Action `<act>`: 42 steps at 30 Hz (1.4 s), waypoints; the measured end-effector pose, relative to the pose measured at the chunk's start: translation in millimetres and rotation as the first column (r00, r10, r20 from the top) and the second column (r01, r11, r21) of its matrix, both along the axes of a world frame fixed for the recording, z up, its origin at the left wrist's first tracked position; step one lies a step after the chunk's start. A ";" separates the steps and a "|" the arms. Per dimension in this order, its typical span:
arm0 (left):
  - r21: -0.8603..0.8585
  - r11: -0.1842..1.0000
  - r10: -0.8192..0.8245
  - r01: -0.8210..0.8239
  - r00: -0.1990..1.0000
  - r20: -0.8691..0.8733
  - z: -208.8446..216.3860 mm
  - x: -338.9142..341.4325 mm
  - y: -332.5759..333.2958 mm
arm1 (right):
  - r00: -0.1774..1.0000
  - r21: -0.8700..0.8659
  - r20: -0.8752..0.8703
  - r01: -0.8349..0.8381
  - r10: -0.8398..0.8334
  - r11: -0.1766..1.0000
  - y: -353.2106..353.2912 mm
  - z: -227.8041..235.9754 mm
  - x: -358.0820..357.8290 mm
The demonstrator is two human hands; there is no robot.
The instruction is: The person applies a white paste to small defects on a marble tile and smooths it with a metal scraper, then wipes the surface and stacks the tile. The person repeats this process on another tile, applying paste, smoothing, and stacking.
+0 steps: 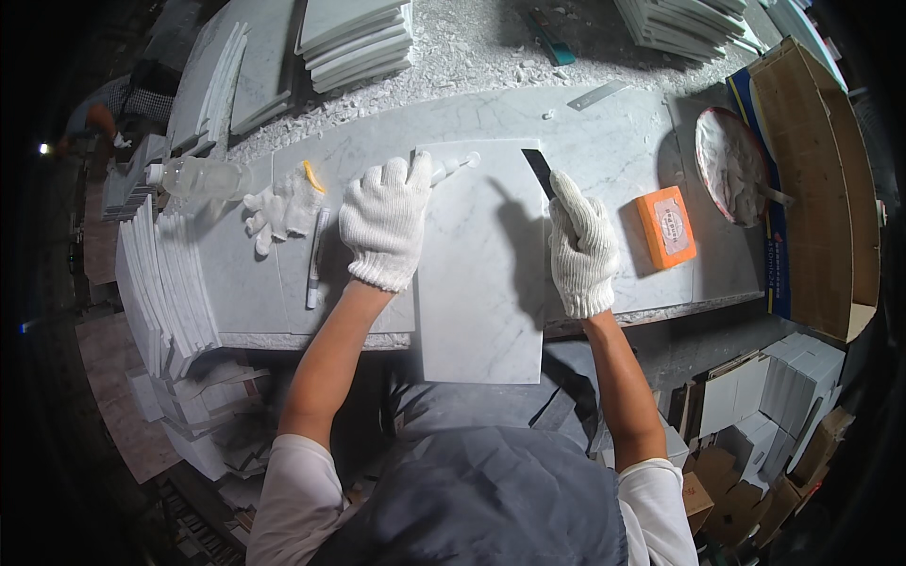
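A pale grey-veined marble tile (480,283) lies before me, its near end jutting past the bench edge. My left hand (384,222), in a white knit glove, is closed around a small white bottle with a narrow nozzle (455,168). The nozzle's tip is over the far part of the tile, beside a small clear blob. To the tile's right, my right hand (579,241), gloved likewise, grips a flat black blade (537,171) that points up and left. Its lower part is hidden in the glove.
Left lie a marker pen (317,262), spare gloves (288,208) and a clear bottle (200,177). An orange block (665,227), a bowl of white paste (731,170) and a cardboard box (816,189) stand right. Tile stacks (354,42) rise at the back among white rubble.
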State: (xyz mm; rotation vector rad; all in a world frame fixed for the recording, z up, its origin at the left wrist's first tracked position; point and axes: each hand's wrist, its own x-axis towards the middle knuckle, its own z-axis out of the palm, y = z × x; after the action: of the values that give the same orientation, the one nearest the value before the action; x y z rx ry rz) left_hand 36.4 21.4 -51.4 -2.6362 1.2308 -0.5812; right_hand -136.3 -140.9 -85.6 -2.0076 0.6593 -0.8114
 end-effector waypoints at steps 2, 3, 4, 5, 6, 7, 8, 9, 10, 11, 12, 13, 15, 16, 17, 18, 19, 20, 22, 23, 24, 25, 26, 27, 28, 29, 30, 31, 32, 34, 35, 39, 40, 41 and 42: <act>0.003 1.000 0.006 -0.006 1.000 0.001 0.6 -0.8 -0.4 | 1.000 0.006 -0.005 0.007 -0.007 1.000 0.2 0.2 0.6; 0.004 1.000 0.009 -0.009 1.000 0.007 0.9 -1.2 -0.8 | 1.000 0.004 0.002 0.003 -0.003 1.000 0.2 0.6 0.6; 0.005 1.000 0.012 -0.013 1.000 0.013 1.1 -1.7 -1.3 | 1.000 0.004 0.006 0.002 -0.002 1.000 0.3 1.2 0.6; 0.008 1.000 0.018 -0.018 1.000 0.012 1.2 -2.2 -1.8 | 1.000 0.005 0.009 0.001 -0.001 1.000 0.3 1.9 0.5; 0.011 1.000 0.024 -0.024 1.000 0.012 1.3 -2.5 -2.4 | 1.000 0.011 0.005 0.000 0.000 1.000 0.4 2.9 0.3; 0.011 0.999 0.030 -0.031 0.999 0.014 1.4 -2.7 -3.0 | 1.000 0.017 0.001 -0.001 0.001 1.000 0.4 3.9 0.1; -0.008 1.000 0.012 -0.011 0.999 0.047 1.4 -2.7 -3.6 | 1.000 0.023 -0.002 -0.003 0.004 1.000 0.5 5.1 -0.2; -0.029 1.000 -0.005 0.008 0.997 0.083 1.4 -2.4 -4.2 | 1.000 0.032 0.001 -0.006 0.006 0.999 0.6 6.1 -0.4; -0.046 0.998 -0.027 0.033 0.993 0.116 1.6 -2.2 -4.5 | 1.000 0.041 0.005 -0.009 0.009 0.999 0.6 7.1 -0.5; -0.057 0.998 -0.029 0.037 0.992 0.122 2.0 -2.0 -4.5 | 1.000 0.049 0.020 -0.023 0.022 0.999 0.8 7.8 -0.5; -0.066 0.997 -0.038 0.047 0.992 0.124 2.4 -1.8 -4.4 | 0.999 0.055 0.018 -0.028 0.027 0.998 0.7 8.1 -0.4; -0.075 0.996 -0.047 0.056 0.991 0.127 2.8 -1.7 -4.1 | 0.999 0.059 0.025 -0.041 0.039 0.997 0.5 8.2 -0.4; -0.052 0.998 -0.031 0.036 0.995 0.093 3.4 -1.8 -3.6 | 0.999 0.046 0.039 -0.038 0.036 0.998 0.2 6.7 -0.1; -0.041 0.999 -0.028 0.031 0.997 0.075 3.4 -1.8 -3.4 | 0.999 0.028 0.030 -0.029 0.028 0.999 0.0 5.3 0.1; -0.043 0.999 -0.027 0.031 0.997 0.074 3.1 -1.9 -3.3 | 1.000 0.019 0.013 -0.021 0.021 1.000 -0.2 3.6 -0.2; -0.044 0.998 -0.030 0.034 0.997 0.074 2.8 -2.0 -3.2 | 1.000 0.009 0.001 -0.015 0.015 1.000 -0.4 1.8 -0.2; -0.051 0.998 -0.037 0.041 0.996 0.081 2.2 -2.0 -3.0 | 1.000 0.008 0.002 -0.014 0.014 1.000 -0.4 -0.1 -0.1; -0.024 1.000 -0.012 0.014 0.998 0.067 1.5 -2.0 -2.9 | 1.000 0.008 0.009 -0.016 0.016 1.000 -0.4 -1.9 -0.1; 0.025 0.999 0.034 -0.035 0.999 0.036 0.0 -1.8 -2.6 | 0.999 0.001 0.029 -0.021 0.021 1.000 -0.2 -4.6 0.5; 0.015 0.999 0.032 -0.033 0.998 0.054 -0.7 -1.6 -2.3 | 0.999 -0.006 0.041 -0.023 0.023 1.000 0.0 -5.4 1.0; 0.012 0.999 0.032 -0.033 0.998 0.052 -1.4 -1.5 -2.0 | 0.998 -0.018 0.062 -0.018 0.019 1.000 -0.2 -5.6 1.1; 0.009 0.999 0.031 -0.032 0.998 0.049 -2.1 -1.5 -1.9 | 0.998 -0.023 0.058 -0.024 0.026 0.999 -0.3 -5.4 1.0; 0.005 0.999 0.033 -0.033 0.998 0.051 -2.7 -1.4 -1.7 | 0.998 -0.034 0.063 -0.023 0.025 0.999 -0.6 -5.1 1.1; 0.001 0.999 0.034 -0.034 0.998 0.054 -3.3 -1.6 -1.9 | 0.997 -0.046 0.067 -0.022 0.025 0.999 -1.2 -4.6 0.6; -0.004 0.999 0.041 -0.041 0.998 0.056 -3.6 -1.5 -2.0 | 0.997 -0.034 0.067 -0.022 0.025 0.999 -1.3 -4.5 0.6; -0.041 0.999 0.027 -0.024 0.997 0.076 -3.8 -1.9 -1.9 | 0.997 -0.023 0.072 -0.027 0.028 0.999 -1.6 -4.6 0.2; -0.077 0.997 0.025 -0.018 0.995 0.101 -3.7 -2.9 -1.8 | 0.996 -0.013 0.080 -0.038 0.039 0.999 -0.8 -5.4 0.2; -0.108 0.994 0.025 -0.012 0.992 0.126 -2.7 -3.2 -0.7 | 0.995 0.056 0.084 -0.067 0.062 0.996 -0.1 -6.6 -0.2; -0.127 0.991 0.039 -0.027 0.996 0.086 -1.4 -4.1 1.3 | 0.991 0.124 0.093 -0.105 0.094 0.987 1.0 -7.5 -2.6; -0.175 0.983 0.053 -0.051 0.999 0.010 1.2 -4.4 6.5 | 0.992 0.118 0.118 -0.052 0.038 0.992 4.3 -11.7 -4.8; -0.226 0.971 0.055 -0.078 0.993 -0.105 1.8 -4.3 9.7 | 0.985 0.235 0.171 -0.055 0.014 0.970 5.8 -14.1 -6.2; -0.739 0.648 -0.178 -0.184 0.907 -0.381 -1.9 -0.7 32.4 | 0.975 0.135 0.210 -0.096 0.066 0.986 -8.4 -4.8 -40.7; -0.813 0.531 -0.270 -0.240 0.861 -0.431 -5.9 2.5 36.4 | 0.969 0.091 0.241 -0.074 0.050 0.993 -15.5 0.5 -51.8; -0.787 0.487 -0.236 -0.379 0.810 -0.536 -9.5 2.2 43.9 | 0.981 0.287 0.191 -0.016 -0.040 0.958 -26.3 8.8 -65.3; -0.758 0.453 -0.211 -0.469 0.770 -0.602 -14.0 1.4 50.6 | 0.971 0.444 0.201 0.026 -0.127 0.895 -38.6 18.4 -79.0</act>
State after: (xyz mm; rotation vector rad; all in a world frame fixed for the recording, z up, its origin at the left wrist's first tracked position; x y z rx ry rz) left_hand 37.8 72.0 -65.4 -4.1016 0.8811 -0.3337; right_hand -215.3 -179.4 -67.3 -1.4632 0.7200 -0.8359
